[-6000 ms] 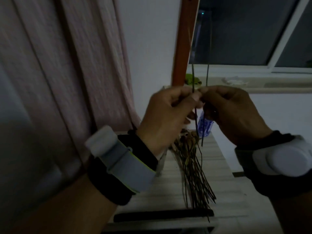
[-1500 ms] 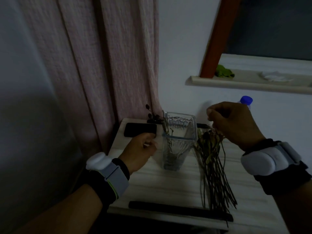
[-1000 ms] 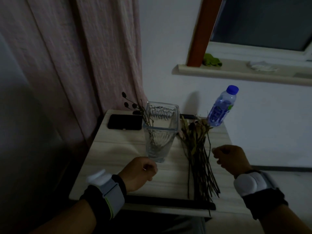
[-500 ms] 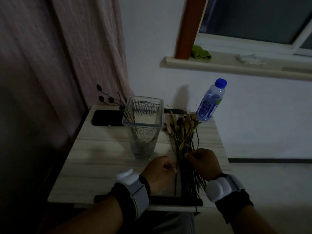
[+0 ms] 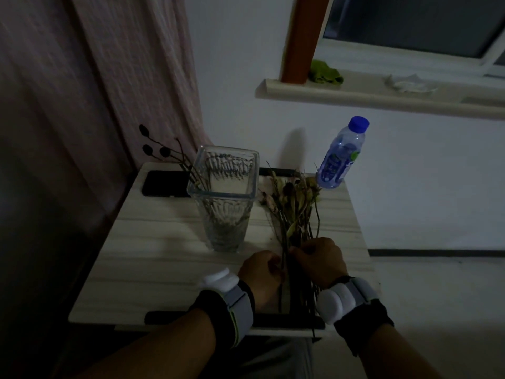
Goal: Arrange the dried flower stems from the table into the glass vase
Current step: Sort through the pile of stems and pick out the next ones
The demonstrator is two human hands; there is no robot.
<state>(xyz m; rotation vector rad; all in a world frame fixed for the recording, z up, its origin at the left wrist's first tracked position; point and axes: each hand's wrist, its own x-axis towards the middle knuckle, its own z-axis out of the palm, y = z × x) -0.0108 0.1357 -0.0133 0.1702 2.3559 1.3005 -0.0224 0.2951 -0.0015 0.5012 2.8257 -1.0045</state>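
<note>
A square glass vase [image 5: 225,203] stands upright in the middle of the small table [image 5: 153,250], with a dark-budded stem [image 5: 166,155] leaning out of its left corner. A bundle of dried flower stems [image 5: 293,212] lies on the table to the vase's right, heads pointing away from me. My left hand [image 5: 261,277] and my right hand [image 5: 319,259] sit side by side over the near ends of the bundle. Both have curled fingers pinching at thin stems there. The stem ends under my hands are hidden.
A black phone [image 5: 165,183] lies at the table's far left corner. A blue-capped water bottle [image 5: 341,154] stands at the far right corner. A dark bar [image 5: 175,317] runs along the near edge. A pink curtain [image 5: 95,77] hangs left; a window sill [image 5: 382,98] is beyond.
Both hands came down from the vase to the near ends of the bundle and closed together on the stems. One stem now stands in the vase. My view has tilted down.
</note>
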